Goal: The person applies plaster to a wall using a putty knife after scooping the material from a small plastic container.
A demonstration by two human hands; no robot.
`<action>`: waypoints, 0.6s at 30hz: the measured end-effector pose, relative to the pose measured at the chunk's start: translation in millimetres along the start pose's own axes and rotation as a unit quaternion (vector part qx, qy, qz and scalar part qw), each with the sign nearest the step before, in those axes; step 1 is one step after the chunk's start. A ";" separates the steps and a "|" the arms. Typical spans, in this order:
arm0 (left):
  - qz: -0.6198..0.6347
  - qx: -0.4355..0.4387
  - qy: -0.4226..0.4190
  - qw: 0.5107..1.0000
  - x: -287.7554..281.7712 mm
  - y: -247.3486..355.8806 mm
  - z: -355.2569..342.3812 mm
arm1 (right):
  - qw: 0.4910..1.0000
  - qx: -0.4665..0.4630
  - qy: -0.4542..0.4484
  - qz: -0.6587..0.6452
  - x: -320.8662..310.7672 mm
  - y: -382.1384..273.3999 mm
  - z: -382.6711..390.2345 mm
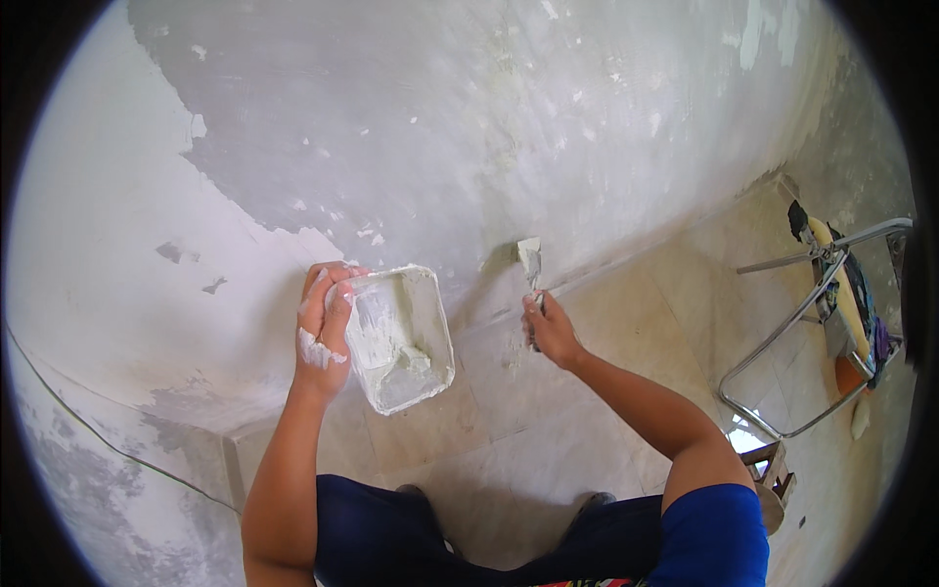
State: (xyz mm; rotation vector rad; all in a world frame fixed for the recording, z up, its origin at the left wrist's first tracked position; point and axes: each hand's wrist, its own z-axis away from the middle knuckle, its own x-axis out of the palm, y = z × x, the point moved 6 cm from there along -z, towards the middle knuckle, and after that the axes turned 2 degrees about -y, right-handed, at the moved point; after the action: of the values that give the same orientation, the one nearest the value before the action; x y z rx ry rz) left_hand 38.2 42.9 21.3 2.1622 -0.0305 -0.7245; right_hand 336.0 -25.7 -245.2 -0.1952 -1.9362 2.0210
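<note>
My left hand (326, 318), smeared with white filler, grips the left rim of a rectangular plastic tub (442, 333). The tub is tilted so its inside shows, with filler coating its walls and a pale lump of wet filler (411, 364) near the bottom. To the right of the tub, my right hand (553, 330) is closed around the handle of a putty knife (530, 256). Its blade points up toward the wall and carries pale filler. Whether the blade touches the wall I cannot tell.
The patchy grey and white wall (391, 127) rises ahead, meeting a tiled floor (626, 342). At the right stands a metal-framed chair (782, 430) with cloths on it, beside a small wooden object (773, 474). A thin cable (108, 440) runs along the lower left.
</note>
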 end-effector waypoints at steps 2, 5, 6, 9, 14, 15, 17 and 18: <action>-0.010 -0.008 -0.003 1.000 -5.5 -1.9 3.4 | 0.997 0.043 -0.001 -0.063 27.7 -14.9 4.5; -0.023 0.008 -0.008 1.000 -1.6 1.8 1.4 | 0.993 0.065 0.027 -0.094 48.7 -20.4 -0.6; -0.020 0.008 -0.005 1.000 -2.7 -0.7 2.9 | 0.992 0.079 0.037 -0.092 60.1 -22.1 -0.4; -0.009 0.014 0.004 1.000 -5.3 -6.1 5.2 | 0.993 0.091 0.049 -0.058 85.0 -20.4 4.3; -0.005 0.018 0.001 1.000 0.4 -5.7 0.3 | 0.986 0.025 0.084 0.141 71.0 29.3 -12.6; -0.003 0.015 0.003 1.000 0.0 -6.3 1.3 | 0.977 -0.009 0.100 0.189 70.8 24.9 -12.8; 0.002 0.009 0.005 1.000 0.8 -6.7 2.5 | 0.970 0.006 0.097 0.225 68.2 28.4 -6.4; -0.003 0.006 0.004 1.000 1.3 -6.5 2.8 | 0.965 0.013 0.096 0.244 66.5 26.7 -2.0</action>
State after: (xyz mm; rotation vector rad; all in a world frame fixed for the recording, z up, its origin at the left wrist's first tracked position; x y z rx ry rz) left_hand 36.4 44.8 14.5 2.1772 -0.0244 -0.7204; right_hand 270.6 -2.3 -263.1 -0.9059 -1.8662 2.2113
